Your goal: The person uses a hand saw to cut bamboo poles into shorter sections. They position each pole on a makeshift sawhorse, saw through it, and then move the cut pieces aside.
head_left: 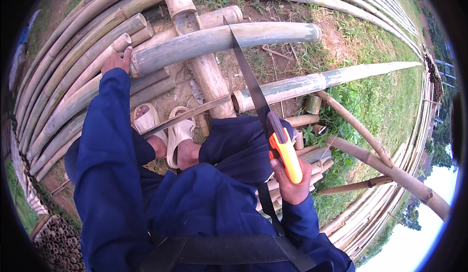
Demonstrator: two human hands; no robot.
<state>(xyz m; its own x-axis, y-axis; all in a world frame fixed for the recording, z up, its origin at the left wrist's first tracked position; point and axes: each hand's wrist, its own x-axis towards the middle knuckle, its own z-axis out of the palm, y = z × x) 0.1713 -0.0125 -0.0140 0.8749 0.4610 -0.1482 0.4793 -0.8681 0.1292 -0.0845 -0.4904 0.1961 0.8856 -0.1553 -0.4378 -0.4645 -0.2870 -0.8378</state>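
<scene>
My right hand (292,184) is closed round the orange and yellow handle of a handsaw (286,155). From there the long dark blade slants up and away, its far part crossing a thick green-grey bamboo pole (273,33). That pole lies crosswise over a bamboo support (209,75). At its left end is my left hand (117,62), gripping beside the cut rim with the thumb up; some of its fingers are hidden. Whether the saw teeth have cut into the pole cannot be seen.
Stacked bamboo poles (73,72) crowd the left side. Another long pole (321,81) runs off to the right beneath the blade. A flat strip (190,113) crosses above my sandalled feet (180,138). Slanting bamboo legs (360,128) stand on grass at right.
</scene>
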